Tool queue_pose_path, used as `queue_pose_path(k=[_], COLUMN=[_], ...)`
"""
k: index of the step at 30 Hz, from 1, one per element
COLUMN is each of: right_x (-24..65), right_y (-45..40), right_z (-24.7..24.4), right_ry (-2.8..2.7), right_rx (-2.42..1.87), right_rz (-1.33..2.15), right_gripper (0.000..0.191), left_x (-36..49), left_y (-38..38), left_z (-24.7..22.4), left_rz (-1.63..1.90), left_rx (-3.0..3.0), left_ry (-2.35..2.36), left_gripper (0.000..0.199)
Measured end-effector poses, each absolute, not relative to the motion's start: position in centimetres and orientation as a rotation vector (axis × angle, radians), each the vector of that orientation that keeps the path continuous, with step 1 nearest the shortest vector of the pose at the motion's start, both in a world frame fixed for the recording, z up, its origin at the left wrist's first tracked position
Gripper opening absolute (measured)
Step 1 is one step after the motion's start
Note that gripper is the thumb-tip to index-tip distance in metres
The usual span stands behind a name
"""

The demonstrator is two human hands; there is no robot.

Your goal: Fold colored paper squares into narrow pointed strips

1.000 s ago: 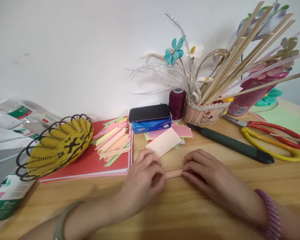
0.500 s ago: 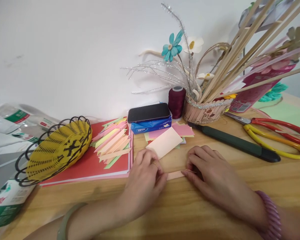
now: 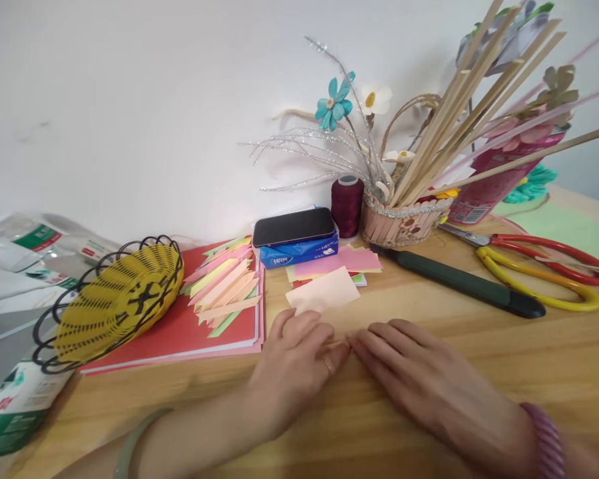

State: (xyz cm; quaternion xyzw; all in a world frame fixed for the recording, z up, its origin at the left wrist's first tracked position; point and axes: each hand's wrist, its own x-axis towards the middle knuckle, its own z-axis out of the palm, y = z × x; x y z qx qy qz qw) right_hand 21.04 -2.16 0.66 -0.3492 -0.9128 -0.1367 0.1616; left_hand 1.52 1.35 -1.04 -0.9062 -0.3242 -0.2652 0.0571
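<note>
On the wooden table [image 3: 219, 399], my left hand [image 3: 294, 366] is closed, its thumb and fingers pinched around a small strip of peach paper that barely shows. My right hand [image 3: 424, 372] lies low over the tabletop with its fingers pressed together, their tips meeting that strip beside the left thumb. Most of the strip is hidden under the hands. Just beyond my left hand lies a flat peach paper piece [image 3: 324, 289]. Behind it are pink and yellow sheets [image 3: 337, 261]. Folded paper strips [image 3: 224, 283] are heaped on red paper [image 3: 180, 332].
A black phone [image 3: 293, 227] rests on a blue tissue pack [image 3: 299, 253], beside a maroon thread spool [image 3: 347, 206]. Behind stands a basket [image 3: 404, 223] with sticks. To the right lie a dark green tool [image 3: 459, 279] and scissors [image 3: 539, 276]; a yellow basket [image 3: 120, 299] leans left.
My right hand has moved left and its fingers have flattened, closing the gap between the hands. The strip between them is now mostly covered. The peach piece has turned slightly, and the view has shifted.
</note>
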Motion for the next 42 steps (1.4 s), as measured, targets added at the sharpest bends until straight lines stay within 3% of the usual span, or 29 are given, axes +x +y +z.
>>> queue_pose_path(k=[8, 15, 25, 32, 38, 42], right_x=[21.3, 24.2, 18.2, 22.6, 24.3, 24.0], right_y=[-3.3, -3.4, -4.1, -4.2, -4.3, -3.3], right_z=[0.8, 0.8, -0.2, -0.2, -0.4, -0.5], right_ry=[-2.606, -2.613, -2.647, -2.716, -2.689, -2.667], right_rx=[-1.082, -1.063, -1.025, -1.082, -1.082, -0.920], right_rz=[-0.572, -0.607, -0.192, -0.249, -0.328, -0.400], right_gripper=[0.039, 0.042, 0.054, 0.054, 0.054, 0.039], left_x=[-1.7, -2.5, -2.4, -2.8, -3.2, -1.6], left_y=[-0.1, 0.0, 0.7, 0.6, 0.3, 0.0], left_z=[-0.6, 0.2, -0.5, -0.1, -0.1, 0.3], left_rz=[-0.531, -0.483, -0.488, -0.411, -0.558, -0.756], left_rx=[-2.637, -2.689, -2.702, -2.701, -2.706, -2.677], left_ry=[-0.676, -0.688, -0.654, -0.614, -0.625, -0.589], left_gripper=[0.027, 0.026, 0.016, 0.020, 0.017, 0.017])
